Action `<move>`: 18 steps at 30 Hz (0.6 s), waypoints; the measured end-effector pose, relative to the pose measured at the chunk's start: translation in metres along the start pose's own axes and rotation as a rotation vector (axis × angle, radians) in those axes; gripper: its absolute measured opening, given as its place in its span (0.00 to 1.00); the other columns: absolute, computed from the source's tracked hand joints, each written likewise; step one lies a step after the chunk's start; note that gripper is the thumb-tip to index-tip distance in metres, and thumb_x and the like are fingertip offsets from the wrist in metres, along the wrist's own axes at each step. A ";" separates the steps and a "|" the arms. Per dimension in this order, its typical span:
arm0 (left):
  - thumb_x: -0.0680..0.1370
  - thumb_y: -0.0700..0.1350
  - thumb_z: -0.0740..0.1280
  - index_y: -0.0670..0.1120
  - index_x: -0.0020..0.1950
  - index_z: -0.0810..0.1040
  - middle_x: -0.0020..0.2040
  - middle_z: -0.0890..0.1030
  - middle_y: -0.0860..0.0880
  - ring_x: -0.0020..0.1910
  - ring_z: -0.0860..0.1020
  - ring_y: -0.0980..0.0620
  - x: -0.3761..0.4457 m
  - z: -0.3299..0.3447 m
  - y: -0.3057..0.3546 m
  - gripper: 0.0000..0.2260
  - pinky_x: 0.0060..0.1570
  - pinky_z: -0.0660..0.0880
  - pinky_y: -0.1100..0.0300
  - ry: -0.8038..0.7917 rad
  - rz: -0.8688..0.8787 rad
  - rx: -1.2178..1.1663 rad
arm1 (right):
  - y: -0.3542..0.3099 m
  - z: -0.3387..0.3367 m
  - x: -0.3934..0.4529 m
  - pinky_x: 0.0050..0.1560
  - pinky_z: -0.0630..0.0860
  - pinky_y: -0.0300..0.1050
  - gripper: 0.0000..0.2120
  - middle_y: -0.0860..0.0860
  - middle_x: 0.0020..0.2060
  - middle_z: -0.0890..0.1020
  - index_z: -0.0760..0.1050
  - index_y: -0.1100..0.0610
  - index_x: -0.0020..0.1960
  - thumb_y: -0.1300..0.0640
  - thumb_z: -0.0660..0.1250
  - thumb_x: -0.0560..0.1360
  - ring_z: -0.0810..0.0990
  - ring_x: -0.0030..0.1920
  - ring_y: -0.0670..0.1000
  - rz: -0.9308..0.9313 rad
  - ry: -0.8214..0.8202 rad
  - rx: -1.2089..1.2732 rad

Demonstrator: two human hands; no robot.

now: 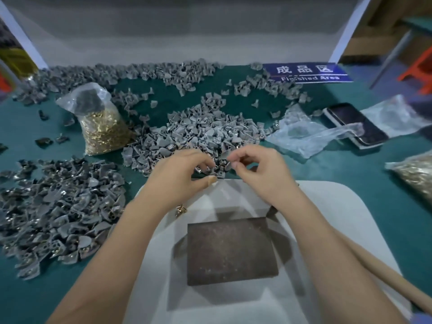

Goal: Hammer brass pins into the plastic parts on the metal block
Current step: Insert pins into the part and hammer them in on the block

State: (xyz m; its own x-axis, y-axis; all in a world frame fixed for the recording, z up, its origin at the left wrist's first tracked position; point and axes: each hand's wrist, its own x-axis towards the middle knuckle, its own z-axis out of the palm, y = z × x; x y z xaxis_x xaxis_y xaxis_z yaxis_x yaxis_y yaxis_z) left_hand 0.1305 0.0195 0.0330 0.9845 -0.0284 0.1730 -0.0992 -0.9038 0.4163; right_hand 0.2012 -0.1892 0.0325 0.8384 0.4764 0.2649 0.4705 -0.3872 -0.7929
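Observation:
A dark metal block (231, 250) lies on a white pad (327, 206) near the table's front edge, with nothing on top of it. Just beyond the pad is a pile of grey plastic parts (201, 129). My right hand (259, 169) pinches one grey plastic part (225, 156) between thumb and fingertips above the pile's near edge. My left hand (180, 176) has its fingers curled down into the same pile, thumb just below them; a hold on a part is not visible. A few brass pins (181, 210) lie on the pad under my left wrist. The wooden hammer handle (378, 270) lies along my right forearm.
A plastic bag of brass pins (102, 129) stands at the left. A second heap of grey parts with brass in them (58, 218) fills the near left. A phone (355, 125), clear bags (301, 134) and a blue "Finished Area" sign (308, 72) are on the right.

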 end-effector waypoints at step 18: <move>0.83 0.40 0.66 0.49 0.62 0.79 0.51 0.83 0.47 0.50 0.84 0.50 -0.009 0.017 0.018 0.10 0.54 0.82 0.52 0.233 -0.125 -0.997 | -0.004 0.005 -0.006 0.34 0.69 0.52 0.21 0.54 0.31 0.75 0.70 0.54 0.38 0.41 0.59 0.83 0.72 0.31 0.56 -0.017 0.179 0.057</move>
State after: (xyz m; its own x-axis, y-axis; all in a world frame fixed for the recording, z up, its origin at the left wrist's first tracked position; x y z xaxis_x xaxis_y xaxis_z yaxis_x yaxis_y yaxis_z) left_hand 0.1225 -0.0037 0.0234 0.9540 0.2213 0.2022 -0.1775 -0.1264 0.9760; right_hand 0.1933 -0.1866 0.0317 0.8683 0.3326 0.3681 0.4732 -0.3326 -0.8157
